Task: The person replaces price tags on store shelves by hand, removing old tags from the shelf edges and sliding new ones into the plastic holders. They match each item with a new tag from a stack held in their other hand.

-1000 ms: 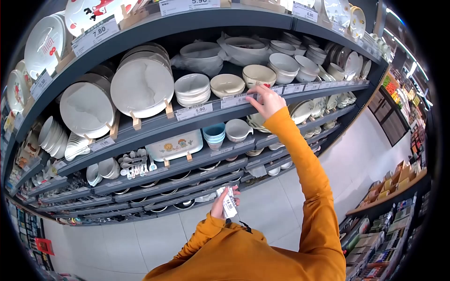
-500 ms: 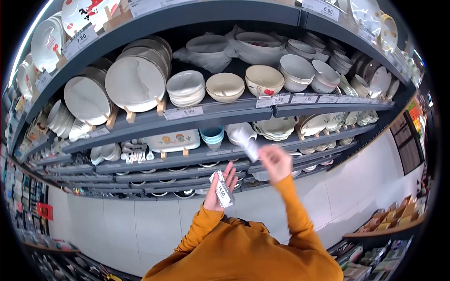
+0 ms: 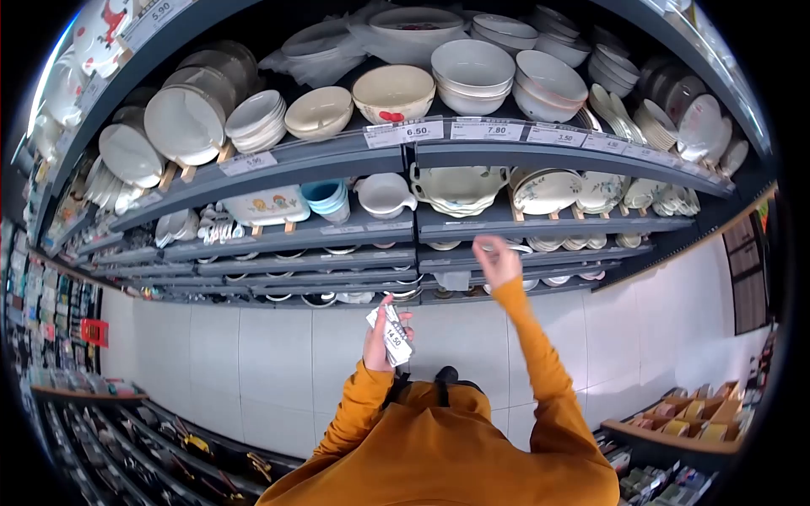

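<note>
Moved a white slip out of sight from the right hand (image 3: 499,261), now half-curled before the lower shelves (image 3: 540,229) and perhaps freed, though impossible to tell, while keeping price labels (image 3: 393,339) gripped in the loosely folded left hand (image 3: 376,344), above the floor (image 3: 274,337).

I can read 14.50 on the price tag (image 3: 393,339) in the left hand (image 3: 376,346). On the shelf edge (image 3: 506,157), upper middle of the frame, the centre label (image 3: 405,132) says 6.50, the next label (image 3: 487,130) 7.80; the third label (image 3: 554,137) is perhaps 3.50. The upper-left label (image 3: 155,18) shows 5.90.
</note>
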`<action>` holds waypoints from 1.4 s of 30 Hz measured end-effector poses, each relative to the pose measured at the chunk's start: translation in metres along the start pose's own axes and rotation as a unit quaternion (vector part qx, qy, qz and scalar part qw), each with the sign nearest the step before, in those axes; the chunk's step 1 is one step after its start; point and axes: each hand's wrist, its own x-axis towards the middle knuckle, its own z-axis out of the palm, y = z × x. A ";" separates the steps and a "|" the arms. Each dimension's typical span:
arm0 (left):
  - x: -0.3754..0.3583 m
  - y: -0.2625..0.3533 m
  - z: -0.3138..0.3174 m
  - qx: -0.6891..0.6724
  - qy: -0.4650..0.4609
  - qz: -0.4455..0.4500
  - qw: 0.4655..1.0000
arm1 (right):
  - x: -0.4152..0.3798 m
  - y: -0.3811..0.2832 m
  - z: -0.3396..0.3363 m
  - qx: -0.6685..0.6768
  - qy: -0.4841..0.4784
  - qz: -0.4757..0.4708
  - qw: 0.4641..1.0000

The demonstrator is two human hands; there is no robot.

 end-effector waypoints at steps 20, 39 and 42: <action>-0.021 -0.036 0.008 -0.038 0.028 0.040 0.998 | 0.066 0.027 -0.020 -0.075 -0.071 -0.115 0.988; 0.003 -0.119 0.057 0.014 -0.021 -0.093 0.995 | -0.080 0.000 -0.115 0.123 -0.113 -0.010 0.986; -0.003 -0.122 0.069 0.038 -0.046 -0.118 0.991 | 0.009 -0.045 -0.178 0.016 0.020 -0.124 0.992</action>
